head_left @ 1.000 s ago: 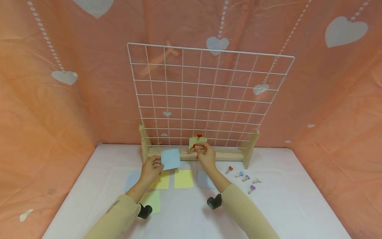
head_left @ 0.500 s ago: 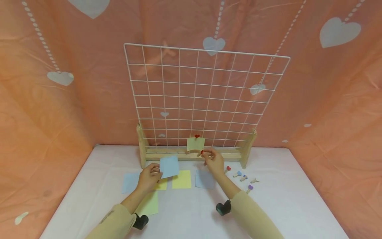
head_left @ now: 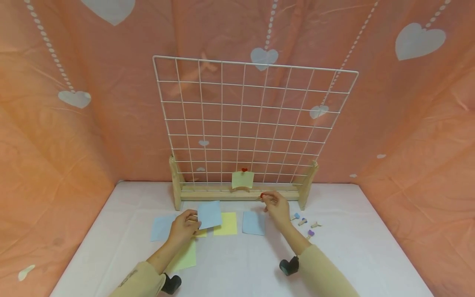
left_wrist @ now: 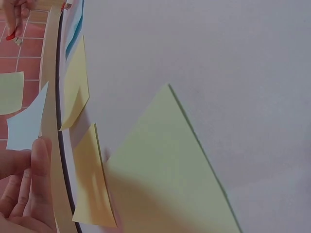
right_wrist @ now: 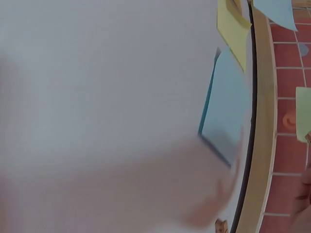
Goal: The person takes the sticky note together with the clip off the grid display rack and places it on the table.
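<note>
My left hand pinches a light blue sticky note by its left edge, held above the table; the left wrist view also shows this blue note between thumb and fingers. To its right, my right hand pinches a small clothespin with a red heart on it, in front of the wooden base. Between the hands, farther back, a pale green sticky note hangs on the white wire grid under another red heart clothespin. Only part of the right hand shows in the right wrist view.
A wooden stand holds the grid upright. On the table lie blue notes, yellow notes and a green note. Several heart clothespins, one purple, one light blue, lie at the right. Pink cloth hangs around.
My right hand has drawn back from the hanging green note, rightward and toward me, with the red heart clothespin. My left hand has lowered the blue note toward the table.
</note>
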A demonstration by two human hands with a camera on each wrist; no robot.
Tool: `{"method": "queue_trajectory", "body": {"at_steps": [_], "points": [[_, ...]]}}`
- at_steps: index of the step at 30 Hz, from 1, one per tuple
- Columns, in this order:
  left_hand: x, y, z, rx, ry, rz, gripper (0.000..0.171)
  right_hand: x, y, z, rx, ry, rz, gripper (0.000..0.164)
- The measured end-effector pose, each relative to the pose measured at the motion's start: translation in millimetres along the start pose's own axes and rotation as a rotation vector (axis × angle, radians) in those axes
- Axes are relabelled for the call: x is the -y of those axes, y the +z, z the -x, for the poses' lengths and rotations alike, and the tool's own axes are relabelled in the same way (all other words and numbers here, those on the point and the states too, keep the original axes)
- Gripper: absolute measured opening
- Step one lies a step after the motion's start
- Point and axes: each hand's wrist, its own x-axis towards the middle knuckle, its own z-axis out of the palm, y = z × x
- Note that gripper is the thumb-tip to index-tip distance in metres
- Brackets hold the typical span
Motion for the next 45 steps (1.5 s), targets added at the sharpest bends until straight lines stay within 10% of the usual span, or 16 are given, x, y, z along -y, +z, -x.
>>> {"method": "queue_trajectory", "body": {"at_steps": [22, 45], "points": [[-0.3, 2.2, 8.9, 0.045, -0.014, 0.004, 0.034, -20, -33, 13, 0.006, -0.003, 0.103, 0.018], [10.2, -1.5, 18.0, 0.341, -0.051, 0.052, 0.039, -40, -68, 24, 0.101, 0.11, 0.222, 0.017]]}}
